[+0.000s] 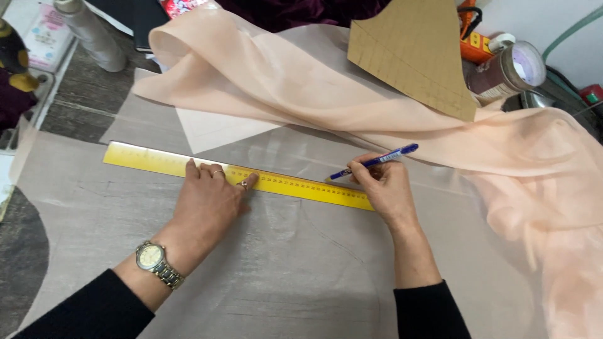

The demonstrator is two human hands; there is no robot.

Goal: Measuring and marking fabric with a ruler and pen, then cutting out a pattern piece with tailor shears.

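A long yellow ruler (pixel 151 161) lies slanted across sheer peach fabric (pixel 295 263) spread flat on the table. My left hand (pixel 210 198) presses flat on the ruler near its middle, fingers spread, with rings and a wristwatch. My right hand (pixel 384 185) holds a blue pen (pixel 377 161) with its tip touching the fabric at the ruler's upper edge, near the ruler's right end. A faint curved line is drawn on the fabric below the ruler.
Bunched peach fabric (pixel 301 88) is heaped across the back and right. A brown cardboard pattern piece (pixel 414 53) lies on it. A tape roll (pixel 512 69) sits at the back right, a grey cylinder (pixel 94 31) at the back left.
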